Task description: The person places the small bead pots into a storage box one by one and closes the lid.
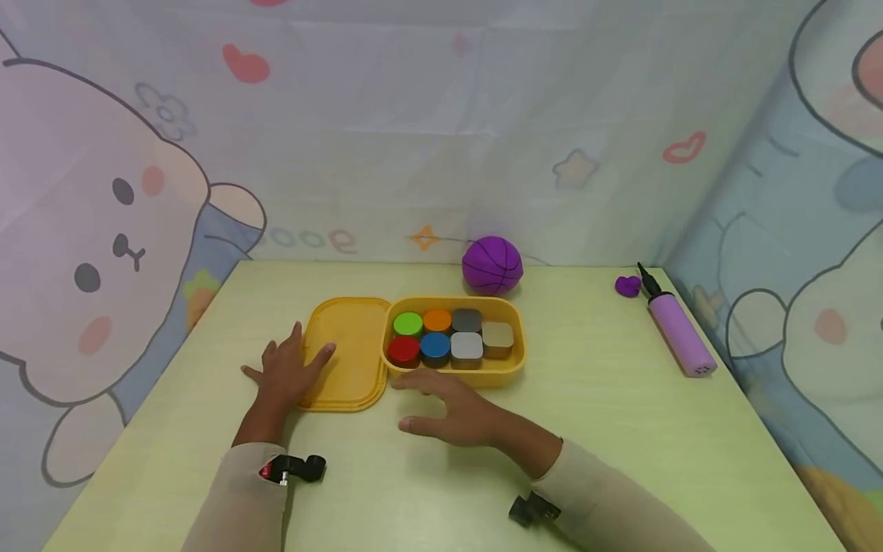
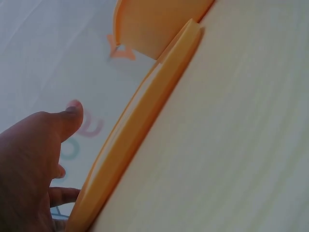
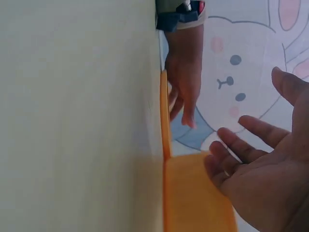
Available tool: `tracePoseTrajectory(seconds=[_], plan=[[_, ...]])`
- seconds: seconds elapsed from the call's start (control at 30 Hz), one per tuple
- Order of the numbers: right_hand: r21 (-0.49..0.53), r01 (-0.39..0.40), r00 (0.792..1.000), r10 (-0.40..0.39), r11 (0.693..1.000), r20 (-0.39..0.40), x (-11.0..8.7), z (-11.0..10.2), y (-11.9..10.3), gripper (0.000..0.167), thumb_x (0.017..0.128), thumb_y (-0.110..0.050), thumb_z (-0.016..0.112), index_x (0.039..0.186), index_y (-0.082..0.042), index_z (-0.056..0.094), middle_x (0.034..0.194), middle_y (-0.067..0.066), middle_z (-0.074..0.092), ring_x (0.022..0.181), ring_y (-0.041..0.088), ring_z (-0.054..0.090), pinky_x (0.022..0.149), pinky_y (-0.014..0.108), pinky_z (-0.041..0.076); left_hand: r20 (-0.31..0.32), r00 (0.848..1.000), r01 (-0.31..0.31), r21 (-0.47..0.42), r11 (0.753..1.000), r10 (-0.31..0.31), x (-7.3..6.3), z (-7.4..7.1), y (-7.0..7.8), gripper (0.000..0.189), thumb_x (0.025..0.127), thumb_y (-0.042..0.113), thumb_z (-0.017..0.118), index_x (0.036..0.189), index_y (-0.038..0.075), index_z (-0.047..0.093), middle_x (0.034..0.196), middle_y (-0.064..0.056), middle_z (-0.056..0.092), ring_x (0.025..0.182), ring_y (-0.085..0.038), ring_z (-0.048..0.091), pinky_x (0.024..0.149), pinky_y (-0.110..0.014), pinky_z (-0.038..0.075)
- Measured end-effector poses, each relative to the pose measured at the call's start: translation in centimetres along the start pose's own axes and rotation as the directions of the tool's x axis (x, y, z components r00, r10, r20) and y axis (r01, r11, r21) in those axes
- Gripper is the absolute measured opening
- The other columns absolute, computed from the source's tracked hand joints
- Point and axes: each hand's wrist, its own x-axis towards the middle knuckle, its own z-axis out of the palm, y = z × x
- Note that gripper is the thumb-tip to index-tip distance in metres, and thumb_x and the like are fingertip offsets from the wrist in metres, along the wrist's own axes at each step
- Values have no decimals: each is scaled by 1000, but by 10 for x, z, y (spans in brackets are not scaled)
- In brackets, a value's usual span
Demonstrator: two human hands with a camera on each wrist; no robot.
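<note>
A yellow box (image 1: 493, 378) stands on the table with several round and square blocks inside, among them a red one (image 1: 404, 350), a blue one (image 1: 435, 349) and a green one (image 1: 408, 324). Its yellow lid (image 1: 352, 345) lies flat against the box's left side. My left hand (image 1: 284, 373), fingers spread, is at the lid's left edge and holds nothing; whether it touches the lid I cannot tell. In front of the box, my right hand (image 1: 451, 410) hovers with fingers extended and nothing in them. The right wrist view shows that hand (image 3: 265, 164) beside the box wall (image 3: 198, 193).
A purple basketball (image 1: 493, 265) sits behind the box near the back edge. At the far right lie a pink hand pump (image 1: 681, 335) with a black nozzle and a small purple object (image 1: 628, 287). A printed cloth (image 1: 414, 153) hangs behind the table.
</note>
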Motion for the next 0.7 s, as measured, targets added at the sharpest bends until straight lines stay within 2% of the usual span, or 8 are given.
tracePoseTrajectory(seconds=[0.13,0.3,0.43,0.7], plan=[[28,-62,994,59,998,95,6,13,11,61,106,-48,69,160,-22,56,166,-6,56,157,18,49,131,49,42,17,1000,25,-16,1000,-24,0,1,-2,103,106,75,43,176,8,10,176,-30,29,167,-58,2,117,-91,-19],[-11,-130,980,130,991,149,9,27,23,71,105,-52,69,167,-25,46,178,-2,38,169,22,28,139,56,23,19,998,56,-48,997,-55,-1,0,0,98,108,73,42,177,10,13,178,-26,30,169,-53,0,118,-89,-21],[-67,-148,974,157,987,163,11,36,29,80,106,-57,65,172,-24,36,183,-1,26,171,26,19,139,61,18,8,997,71,-68,995,-71,-1,0,0,96,108,73,42,176,11,17,178,-22,32,170,-51,1,119,-88,-21],[-91,-152,973,165,984,161,14,40,29,85,105,-63,64,175,-28,29,185,-4,19,170,28,15,136,70,12,7,996,94,-108,990,-94,0,1,-1,97,107,74,44,176,10,18,178,-19,33,171,-48,2,120,-85,-22]])
